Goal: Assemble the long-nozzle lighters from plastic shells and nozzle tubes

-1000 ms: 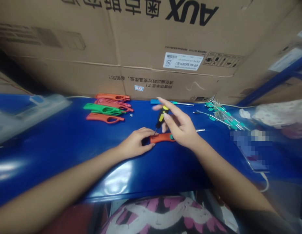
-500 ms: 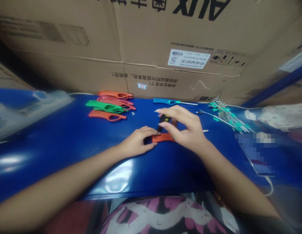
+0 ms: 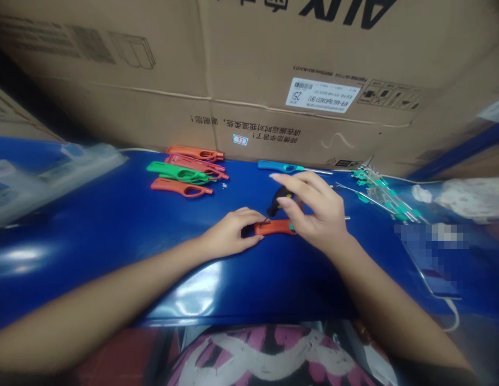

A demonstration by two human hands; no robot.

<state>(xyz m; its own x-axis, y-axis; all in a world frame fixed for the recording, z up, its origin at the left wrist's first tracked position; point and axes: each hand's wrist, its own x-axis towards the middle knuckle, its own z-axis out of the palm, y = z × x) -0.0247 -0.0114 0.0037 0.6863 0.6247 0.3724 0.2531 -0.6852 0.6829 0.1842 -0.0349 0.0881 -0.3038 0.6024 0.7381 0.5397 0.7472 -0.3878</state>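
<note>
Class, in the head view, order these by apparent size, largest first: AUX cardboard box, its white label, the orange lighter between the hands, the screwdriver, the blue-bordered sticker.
1. AUX cardboard box
2. White label
3. Orange lighter and screwdriver: unsure, since the right hand partly hides both
4. Blue-bordered sticker

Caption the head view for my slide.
Left hand holds an orange lighter; right hand holds a tilted screwdriver over it.

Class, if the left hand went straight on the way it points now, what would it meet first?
The left hand would probably meet the orange casing first, since that casing's end lies within its grasp. The screwdriver reaches down there too; exact depth is unclear.
</note>
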